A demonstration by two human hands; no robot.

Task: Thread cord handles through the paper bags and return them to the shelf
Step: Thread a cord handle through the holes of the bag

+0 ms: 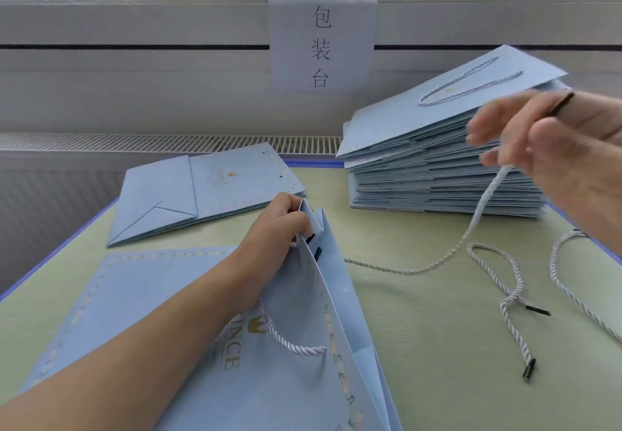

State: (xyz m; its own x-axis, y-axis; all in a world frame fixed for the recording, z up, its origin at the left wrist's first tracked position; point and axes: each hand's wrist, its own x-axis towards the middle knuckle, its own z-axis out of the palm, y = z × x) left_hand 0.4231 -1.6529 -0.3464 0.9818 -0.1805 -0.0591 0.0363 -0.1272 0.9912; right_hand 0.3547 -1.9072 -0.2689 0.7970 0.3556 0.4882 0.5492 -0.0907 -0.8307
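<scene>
A light blue paper bag [296, 373] with gold lettering lies near the table's front, its mouth lifted. My left hand [272, 228] pinches the bag's upper rim and holds it up. One white twisted cord handle [292, 346] loops out of the bag's front face. My right hand [552, 148], raised at the right, grips a second white cord [471, 232] near its black-tipped end; the cord hangs down, sags onto the table and runs toward the bag's mouth.
A tall stack of flat blue bags [437, 175] stands at the back right, the top one with a handle. A single flat bag [202, 191] lies at the back left. Loose white cords [511, 296] lie on the green table [437, 346] at right. A paper sign [321, 40] hangs behind.
</scene>
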